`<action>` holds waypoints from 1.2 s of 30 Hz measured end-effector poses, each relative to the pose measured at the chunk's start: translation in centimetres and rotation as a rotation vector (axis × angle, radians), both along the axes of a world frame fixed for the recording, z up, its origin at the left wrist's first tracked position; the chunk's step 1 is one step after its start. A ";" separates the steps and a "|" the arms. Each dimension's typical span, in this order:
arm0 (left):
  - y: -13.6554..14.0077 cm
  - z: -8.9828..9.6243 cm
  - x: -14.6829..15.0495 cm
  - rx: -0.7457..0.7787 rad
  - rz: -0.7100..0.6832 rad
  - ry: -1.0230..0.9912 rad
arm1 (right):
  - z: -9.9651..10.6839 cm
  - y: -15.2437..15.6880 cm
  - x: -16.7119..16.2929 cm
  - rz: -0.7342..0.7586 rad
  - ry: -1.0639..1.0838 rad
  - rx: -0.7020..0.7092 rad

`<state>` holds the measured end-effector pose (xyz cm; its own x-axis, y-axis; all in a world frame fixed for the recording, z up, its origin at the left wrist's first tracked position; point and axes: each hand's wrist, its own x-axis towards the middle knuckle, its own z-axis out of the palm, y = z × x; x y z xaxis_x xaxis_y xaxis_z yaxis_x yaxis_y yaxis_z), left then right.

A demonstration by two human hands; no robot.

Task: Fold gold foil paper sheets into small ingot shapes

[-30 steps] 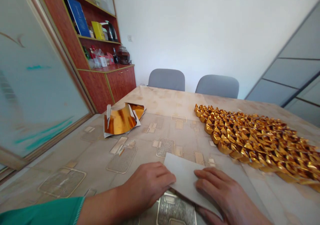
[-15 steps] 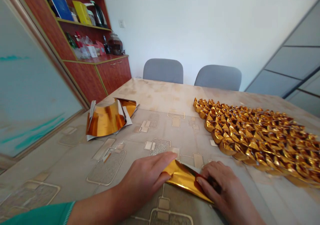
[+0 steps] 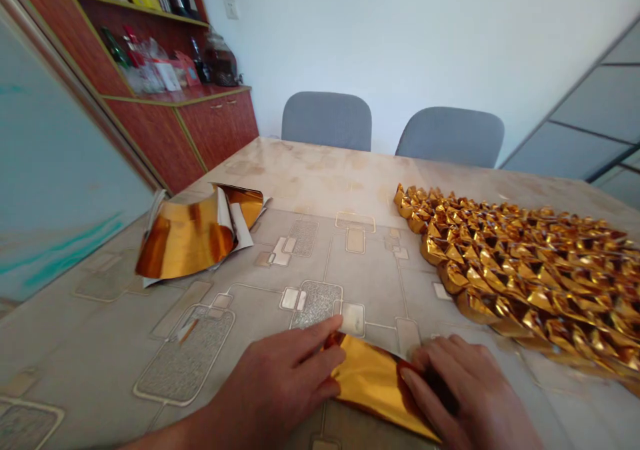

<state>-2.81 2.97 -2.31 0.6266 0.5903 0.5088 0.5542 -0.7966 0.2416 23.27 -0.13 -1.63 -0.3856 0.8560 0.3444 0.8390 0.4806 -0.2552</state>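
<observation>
A folded strip of shiny gold foil paper (image 3: 375,380) lies on the patterned tablecloth between my two hands. My left hand (image 3: 285,377) is closed on its left end, the thumb and fingers at the edge. At the right end my right hand (image 3: 460,390) grips the paper with curled fingers, which partly hide that end. Off to the left rests a loose stack of gold foil sheets (image 3: 187,237) with white backs, curling upward. Several rows of folded gold foil pieces (image 3: 530,270) cover the table's right side.
The table (image 3: 320,163) has a patterned cover. Two grey chairs (image 3: 327,122) (image 3: 453,133) stand at its far side, against a white wall. A red-brown cabinet (image 3: 220,130) with bottles and a glass jar (image 3: 220,60) is at the back left.
The foil paper between my hands now shows a wider, flatter gold face, its upper flap folded down. My view has tilted down a little and come closer to the table.
</observation>
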 end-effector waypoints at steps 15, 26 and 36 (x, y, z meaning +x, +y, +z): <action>0.2 -0.4 0.4 -0.026 0.042 0.011 | 0.0 0.3 -0.1 0.068 -0.057 0.035; 0.5 -0.5 0.5 -0.038 0.058 0.053 | 0.0 0.1 -0.3 0.037 -0.055 0.049; 0.3 -0.7 0.5 -0.130 0.142 0.132 | 0.0 0.0 -1.1 -0.055 -0.056 0.128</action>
<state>-2.33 3.25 -3.05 0.5891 0.7323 0.3416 0.6919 -0.6755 0.2549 22.19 -0.09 -1.62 -0.3611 0.8269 0.4312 0.8761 0.4592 -0.1470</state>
